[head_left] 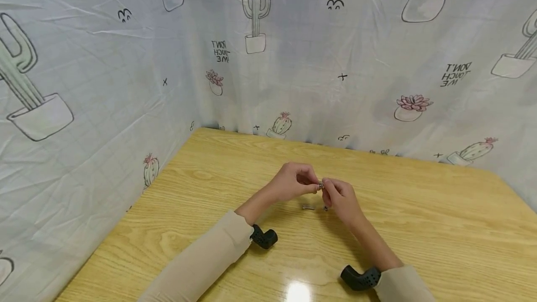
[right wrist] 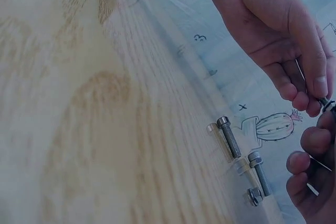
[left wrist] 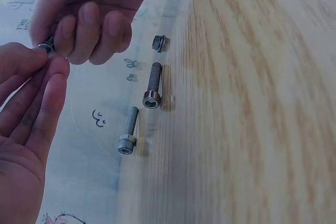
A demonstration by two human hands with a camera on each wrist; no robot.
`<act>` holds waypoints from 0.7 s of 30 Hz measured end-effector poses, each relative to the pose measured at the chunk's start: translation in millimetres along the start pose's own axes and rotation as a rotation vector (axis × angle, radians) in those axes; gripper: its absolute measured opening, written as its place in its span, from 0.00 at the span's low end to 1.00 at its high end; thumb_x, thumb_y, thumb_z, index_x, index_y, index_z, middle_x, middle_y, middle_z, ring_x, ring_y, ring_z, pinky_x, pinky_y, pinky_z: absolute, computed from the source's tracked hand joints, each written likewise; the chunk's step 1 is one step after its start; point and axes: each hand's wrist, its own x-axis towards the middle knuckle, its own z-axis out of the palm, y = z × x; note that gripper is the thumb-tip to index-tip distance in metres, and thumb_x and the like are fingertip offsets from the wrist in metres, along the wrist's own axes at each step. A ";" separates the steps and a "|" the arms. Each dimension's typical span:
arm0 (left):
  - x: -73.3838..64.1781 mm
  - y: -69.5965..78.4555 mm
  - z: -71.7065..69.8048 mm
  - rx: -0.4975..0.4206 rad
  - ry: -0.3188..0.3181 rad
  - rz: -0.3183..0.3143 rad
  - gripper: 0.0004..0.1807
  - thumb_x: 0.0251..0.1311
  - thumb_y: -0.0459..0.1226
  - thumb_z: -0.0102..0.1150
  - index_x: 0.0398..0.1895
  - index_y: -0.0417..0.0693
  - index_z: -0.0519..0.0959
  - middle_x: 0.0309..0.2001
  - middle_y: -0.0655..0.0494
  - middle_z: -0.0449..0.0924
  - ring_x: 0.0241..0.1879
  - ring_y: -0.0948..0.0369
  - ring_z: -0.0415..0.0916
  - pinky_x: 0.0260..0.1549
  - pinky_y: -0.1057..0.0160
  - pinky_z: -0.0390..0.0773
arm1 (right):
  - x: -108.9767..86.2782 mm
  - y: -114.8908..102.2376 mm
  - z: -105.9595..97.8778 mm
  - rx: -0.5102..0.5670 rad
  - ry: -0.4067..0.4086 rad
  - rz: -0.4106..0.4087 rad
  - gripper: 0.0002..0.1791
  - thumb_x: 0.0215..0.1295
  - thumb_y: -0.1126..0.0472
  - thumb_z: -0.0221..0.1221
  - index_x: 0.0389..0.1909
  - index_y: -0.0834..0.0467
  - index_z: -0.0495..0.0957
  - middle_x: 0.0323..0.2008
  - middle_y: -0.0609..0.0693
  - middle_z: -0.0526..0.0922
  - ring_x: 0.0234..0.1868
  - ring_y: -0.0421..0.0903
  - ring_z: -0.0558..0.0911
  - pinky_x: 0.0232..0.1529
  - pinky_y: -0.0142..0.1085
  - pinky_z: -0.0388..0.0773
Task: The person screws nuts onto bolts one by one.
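My left hand and right hand meet just above the table, fingertips together. Between them both hands pinch a small metal fastener with a silvery ring at its end. Fingers hide most of it, so I cannot tell its exact kind. Beneath the hands lie a bare socket-head bolt and a second socket-head bolt with a nut against its head. A loose nut with a washer rests beyond the bolts' ends; in the right wrist view that nut sits near the second bolt.
The wooden table has a glossy surface. Its back and left edges meet a pale cloth printed with cacti. Black camera mounts are worn at both wrists, below beige sleeves.
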 end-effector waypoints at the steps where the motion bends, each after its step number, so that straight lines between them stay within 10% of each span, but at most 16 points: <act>1: 0.2 0.2 -0.2 0.003 0.005 -0.007 0.02 0.60 0.33 0.64 0.33 0.42 0.82 0.36 0.49 0.84 0.35 0.63 0.84 0.39 0.69 0.83 | 0.3 -0.7 -0.3 -0.006 0.006 0.000 0.28 0.78 0.53 0.43 0.18 0.67 0.65 0.13 0.49 0.63 0.14 0.43 0.62 0.19 0.35 0.65; 9: 0.2 -3.9 -0.9 -0.002 0.081 -0.068 0.03 0.60 0.34 0.64 0.34 0.43 0.83 0.37 0.50 0.84 0.37 0.58 0.83 0.36 0.69 0.81 | -0.9 1.7 -1.0 0.012 0.052 -0.069 0.09 0.73 0.62 0.51 0.43 0.64 0.75 0.27 0.58 0.76 0.22 0.51 0.74 0.22 0.37 0.75; 21: 2.3 -2.5 -3.8 0.004 0.064 -0.044 0.03 0.60 0.34 0.65 0.32 0.44 0.83 0.34 0.51 0.84 0.33 0.63 0.83 0.36 0.68 0.82 | 1.7 3.1 -0.8 -0.011 0.061 -0.076 0.12 0.74 0.61 0.51 0.38 0.67 0.75 0.25 0.59 0.75 0.21 0.52 0.73 0.22 0.36 0.75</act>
